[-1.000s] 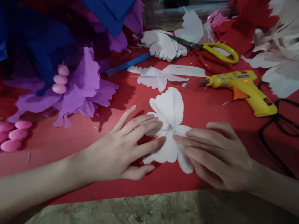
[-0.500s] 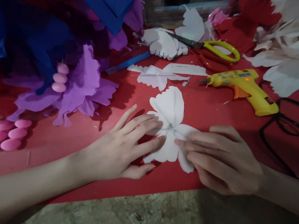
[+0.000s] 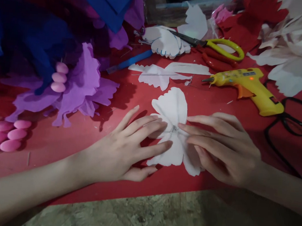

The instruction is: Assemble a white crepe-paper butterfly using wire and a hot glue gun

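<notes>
A white paper flower [image 3: 176,101] with several petals lies flat on a red sheet [image 3: 104,182], its wire-like centre showing. My left hand [image 3: 133,142] rests with spread fingers over the flower's left petals, the fingertips touching the paper. My right hand [image 3: 223,149] lies on the flower's right side, fingers stretched out, with the index fingertip close to the centre. It partly covers the right petals. Neither hand grips anything.
A yellow glue gun [image 3: 248,85] with its orange light on lies to the right, near a black cable [image 3: 275,149]. Scissors [image 3: 225,47] and white paper cutouts [image 3: 156,75] lie behind. Purple petals [image 3: 83,80], pink oval pieces [image 3: 10,144] and blue sheets [image 3: 107,3] are on the left.
My right hand has moved up and slightly inward, its fingers spreading over the right petals towards the flower's centre. My left hand stays on the left petals.
</notes>
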Motion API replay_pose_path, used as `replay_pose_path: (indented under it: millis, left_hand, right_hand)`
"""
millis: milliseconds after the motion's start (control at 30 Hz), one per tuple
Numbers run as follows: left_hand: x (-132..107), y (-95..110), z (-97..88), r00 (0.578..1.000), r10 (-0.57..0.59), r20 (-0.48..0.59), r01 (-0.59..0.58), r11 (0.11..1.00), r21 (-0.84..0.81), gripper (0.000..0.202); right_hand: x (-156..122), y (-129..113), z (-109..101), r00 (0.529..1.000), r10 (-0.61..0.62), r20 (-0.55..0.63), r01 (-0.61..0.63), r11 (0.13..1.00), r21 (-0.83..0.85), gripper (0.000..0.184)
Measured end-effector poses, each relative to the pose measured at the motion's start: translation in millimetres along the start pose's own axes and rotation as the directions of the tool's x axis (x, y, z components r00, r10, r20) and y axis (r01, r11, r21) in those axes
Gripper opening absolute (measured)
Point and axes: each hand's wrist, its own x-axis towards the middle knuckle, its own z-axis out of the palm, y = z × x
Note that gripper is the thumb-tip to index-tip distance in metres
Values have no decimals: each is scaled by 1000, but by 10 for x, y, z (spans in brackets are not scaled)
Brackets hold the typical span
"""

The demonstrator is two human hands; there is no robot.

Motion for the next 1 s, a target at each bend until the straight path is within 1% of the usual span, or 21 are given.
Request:
replay_pose_path:
  millis: [133, 200, 433, 533, 800, 967, 1000]
  left_hand:
    - [-2, -4, -18, 1000, -3, 22, 3, 1000, -8, 35]
    - [-3, -5, -18, 1000, -4, 27, 5, 1000, -13, 34]
    - [-4, -10, 10, 1000, 12, 15, -11, 999, -38, 35]
    - [0, -10, 8, 1000, 14, 7, -13, 999, -45, 34]
    - [-2, -15, -19, 1000, 15, 11, -15, 999, -35, 34]
    - [-20, -4, -26, 1000, 27, -15, -27, 1000, 6, 33]
    - [-23, -3, -28, 999, 22, -26, -21, 999, 24, 32]
  right_hand:
    - [8, -7, -24, 999, -25, 35, 25, 1000, -14, 8]
    - [21, -9, -36, 998, -18, 53, 20, 999, -33, 8]
    - [48, 6, -38, 999, -22, 36, 25, 996, -81, 7]
    - [45, 2, -32, 1000, -25, 16, 26, 997, -74, 6]
    - [50, 16, -32, 999, -28, 18, 29, 999, -28, 8]
    - [40, 57, -12, 994, -24, 109, 25, 1000, -7, 11]
    - [35, 61, -8, 994, -27, 110, 28, 1000, -7, 12]
